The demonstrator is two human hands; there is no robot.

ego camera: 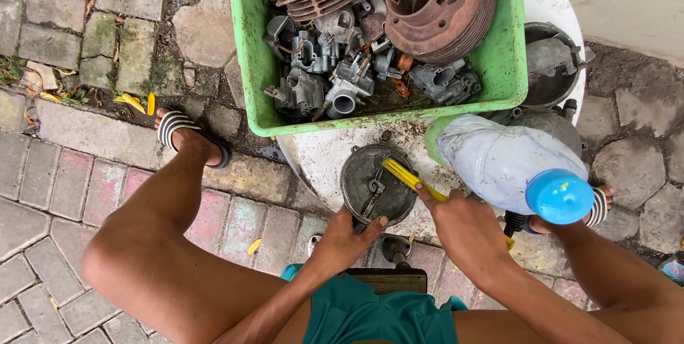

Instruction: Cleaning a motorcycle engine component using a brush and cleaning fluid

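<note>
Outdoors, mossy brick paving. Left hand (342, 241) grip clamped on round metal cover (376, 186) atop white round counter (324, 159); right hand (456, 219) grip closed on yellow brush (410, 176). Green crate (256, 66) behind.

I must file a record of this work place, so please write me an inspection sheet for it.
Surface: white round board, stained, lying on stone paving.
Job's things: grey round metal cover on the board; yellow brush laid against its top.
Clutter: green crate full of rusty finned cylinders and grey carburettor parts; plastic bottle with blue cap; dark metal casing at the right.
Grips: left hand steadies the cover's lower edge; right hand holds the brush.
Cables: nothing seen.
Surroundings: mossy paving stones, yellow fallen leaves, striped sandals.
</note>
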